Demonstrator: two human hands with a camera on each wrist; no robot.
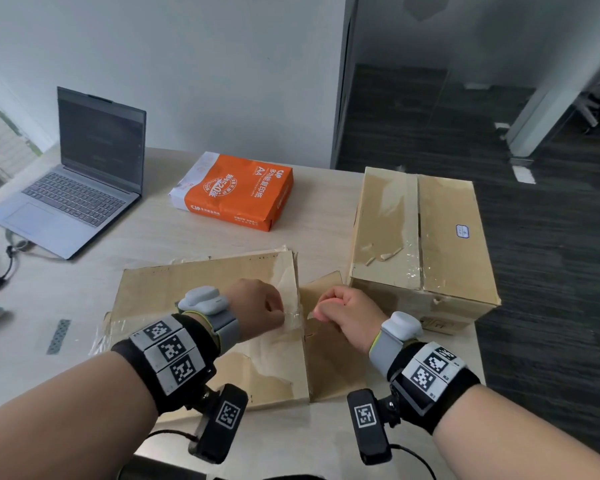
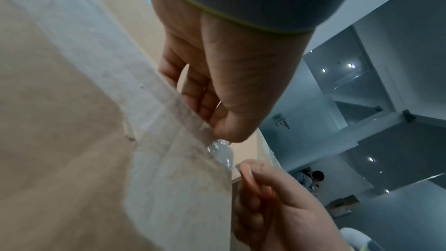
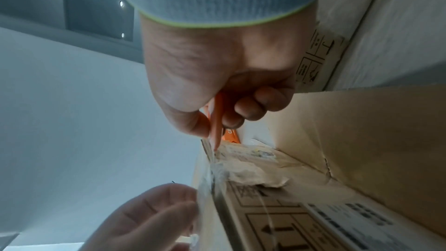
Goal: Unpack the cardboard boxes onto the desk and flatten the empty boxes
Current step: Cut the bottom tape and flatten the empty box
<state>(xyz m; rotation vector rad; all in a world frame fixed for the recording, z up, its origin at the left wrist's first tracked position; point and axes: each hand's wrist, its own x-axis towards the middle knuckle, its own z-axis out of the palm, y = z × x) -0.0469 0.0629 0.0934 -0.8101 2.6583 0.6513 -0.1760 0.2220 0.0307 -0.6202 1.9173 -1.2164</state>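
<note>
A worn brown cardboard box lies low on the desk in front of me, with one flap sticking out on its right. Clear tape runs over its right edge. My left hand pinches that tape at the edge. My right hand grips a thin orange cutter, whose tip touches the tape beside the left fingers. A second box, taped closed, stands at the right.
An orange ream of A4 paper lies at the back middle of the desk. An open laptop stands at the back left with cables beside it. The closed box reaches the desk's right edge, with dark floor beyond.
</note>
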